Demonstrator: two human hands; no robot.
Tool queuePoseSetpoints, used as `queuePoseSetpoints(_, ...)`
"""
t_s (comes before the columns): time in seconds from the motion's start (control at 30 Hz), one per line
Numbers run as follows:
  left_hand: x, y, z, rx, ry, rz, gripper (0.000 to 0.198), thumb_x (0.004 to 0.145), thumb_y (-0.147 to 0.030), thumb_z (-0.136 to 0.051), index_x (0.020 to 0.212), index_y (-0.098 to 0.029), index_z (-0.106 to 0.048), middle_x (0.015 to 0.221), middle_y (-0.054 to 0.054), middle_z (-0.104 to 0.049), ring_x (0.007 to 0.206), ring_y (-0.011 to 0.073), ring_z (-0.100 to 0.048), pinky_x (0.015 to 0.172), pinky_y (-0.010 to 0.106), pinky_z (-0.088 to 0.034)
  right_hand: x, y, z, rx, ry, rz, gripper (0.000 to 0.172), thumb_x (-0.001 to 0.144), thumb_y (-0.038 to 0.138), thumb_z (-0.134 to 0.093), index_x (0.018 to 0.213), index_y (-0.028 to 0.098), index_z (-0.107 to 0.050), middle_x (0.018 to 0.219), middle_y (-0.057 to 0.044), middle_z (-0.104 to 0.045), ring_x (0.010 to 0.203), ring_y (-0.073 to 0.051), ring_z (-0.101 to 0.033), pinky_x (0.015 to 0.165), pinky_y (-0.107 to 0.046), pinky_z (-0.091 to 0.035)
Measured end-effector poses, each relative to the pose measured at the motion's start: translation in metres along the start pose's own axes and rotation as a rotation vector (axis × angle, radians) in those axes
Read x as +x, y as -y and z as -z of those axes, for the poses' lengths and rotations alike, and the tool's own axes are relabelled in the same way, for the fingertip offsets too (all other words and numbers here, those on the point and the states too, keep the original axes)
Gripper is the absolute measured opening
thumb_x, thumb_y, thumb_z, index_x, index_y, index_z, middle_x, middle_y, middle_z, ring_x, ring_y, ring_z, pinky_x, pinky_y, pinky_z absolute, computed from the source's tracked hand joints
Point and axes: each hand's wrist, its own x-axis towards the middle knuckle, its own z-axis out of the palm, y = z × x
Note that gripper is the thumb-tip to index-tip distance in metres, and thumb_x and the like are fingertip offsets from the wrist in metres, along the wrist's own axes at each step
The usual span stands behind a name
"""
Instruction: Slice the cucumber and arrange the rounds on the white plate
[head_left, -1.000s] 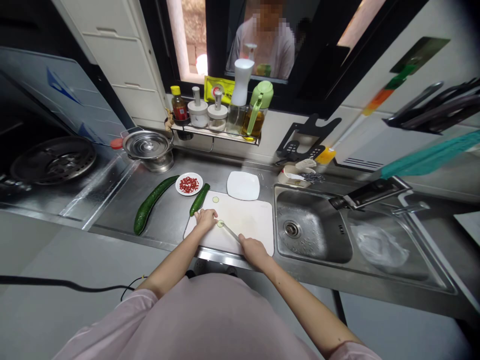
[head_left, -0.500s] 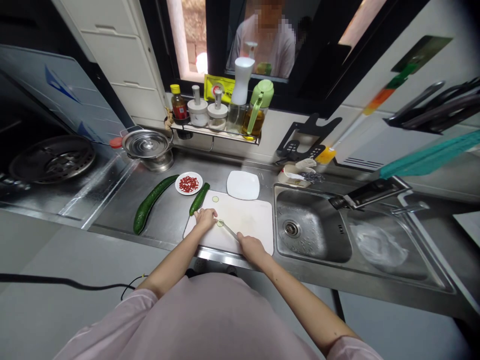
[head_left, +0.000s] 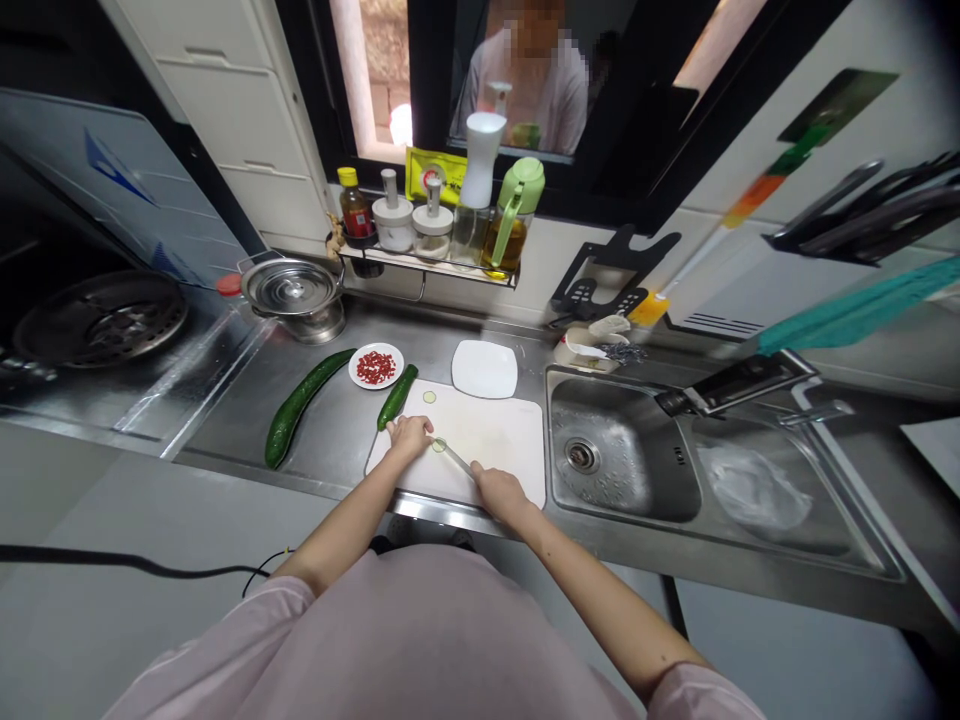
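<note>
My left hand point(head_left: 410, 437) rests on the white cutting board point(head_left: 502, 450), fingers curled, with its tips at the left edge of a thin cucumber slice point(head_left: 439, 445). My right hand point(head_left: 501, 492) is closed round the handle of a knife point(head_left: 459, 461); its blade slants up and left to that slice. A shorter piece of cucumber point(head_left: 397, 397) lies across the board's left edge, just above my left hand. Another pale slice point(head_left: 429, 397) lies near the board's back edge. My left fingers partly hide how the slice is held.
A long cucumber point(head_left: 296, 415) lies at the left, beside a plate of chopped red chillies point(head_left: 376, 367). Behind the board sits a white dish point(head_left: 484, 368). The sink point(head_left: 630, 440) is at the right. A condiment rack point(head_left: 427, 256) and a lidded steel pot point(head_left: 292, 295) stand behind.
The whole view has shifted very slightly. Both hands, the knife and the cucumber pieces keep practically the same places.
</note>
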Motion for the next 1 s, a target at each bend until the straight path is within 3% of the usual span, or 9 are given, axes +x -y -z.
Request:
queuePoseSetpoints(0.77, -0.001, -0.001, 0.000, 0.017, 0.014, 0.009, 0.016, 0.074, -0.031, -0.068, 0.089, -0.027, -0.067, 0.097, 0.001, -0.071, 0.109, 0.0257, -0.052, 0.093, 0.041, -0.026, -0.021, -0.015, -0.016, 0.020, 0.022, -0.022, 0.033, 0.089, 0.011, -0.036, 0.120, 0.018, -0.046, 0.099, -0.014, -0.069, 0.095, -0.024, -0.065, 0.073, -0.030, -0.042)
queuePoseSetpoints(0.9, -0.004, -0.003, 0.000, 0.034, 0.000, -0.001, 0.015, 0.077, -0.028, -0.064, 0.091, -0.027, -0.067, 0.098, 0.003, -0.071, 0.110, 0.0262, -0.051, 0.093, 0.041, -0.025, -0.023, -0.025, -0.018, 0.059, -0.034, -0.030, 0.024, 0.094, 0.020, -0.035, 0.114, 0.019, -0.047, 0.097, -0.013, -0.069, 0.091, -0.023, -0.066, 0.070, -0.028, -0.039)
queuePoseSetpoints(1.0, -0.009, -0.004, -0.002, 0.065, -0.017, -0.029, 0.015, 0.080, -0.027, -0.059, 0.093, -0.027, -0.068, 0.102, 0.005, -0.070, 0.112, 0.0272, -0.049, 0.092, 0.041, -0.025, -0.024, -0.034, -0.018, 0.113, -0.095, -0.122, 0.023, 0.098, 0.028, -0.030, 0.113, 0.019, -0.046, 0.096, -0.012, -0.069, 0.088, -0.022, -0.066, 0.068, -0.027, -0.036)
